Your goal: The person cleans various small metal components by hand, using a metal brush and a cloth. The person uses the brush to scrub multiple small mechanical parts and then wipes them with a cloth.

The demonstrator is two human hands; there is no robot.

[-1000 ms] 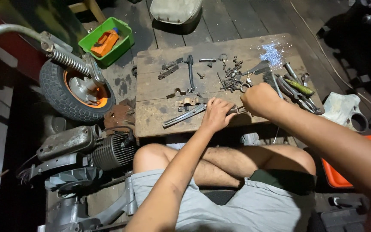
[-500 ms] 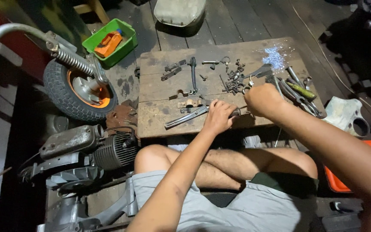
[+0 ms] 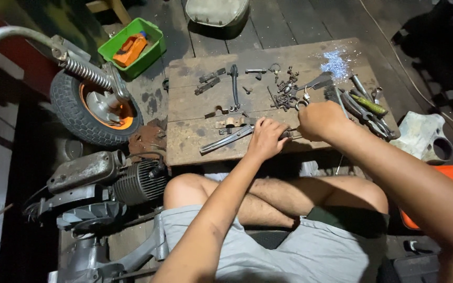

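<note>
**Both hands closed on a small sprung part at the near edge of the bench**

The left hand (image 3: pixel 265 137) is curled shut round a small metal part with a coil spring (image 3: pixel 287 134), pinned against the wooden board (image 3: pixel 195 141). The right hand (image 3: pixel 318 119) is fisted just beside it, to the right, closed on something at the spring's end; what exactly is gripped cannot be told, since the fingers are hidden.

Largest first, rel. to the hands: a small tyre on an orange rim (image 3: pixel 87 112) is seen well to the left, w/ a finned engine block (image 3: pixel 137 183) below-left, near the knee. A green tub (image 3: pixel 132 44) lies far upper left. A long flat lever (image 3: pixel 225 140) is touching the left hand's left side. Pliers and a green-handled tool (image 3: pixel 368 105) are piled just right of the right hand. Loose bolts, rings etc. (image 3: pixel 287 94) are scattered just beyond the hands.

Risks, as judged: the spring could be let fly if grip is lost under tension, and would be hard to find on the dark floor. Loose bits beyond could be swept off by the right forearm. Skin could be pinched betw. the coils.
</note>
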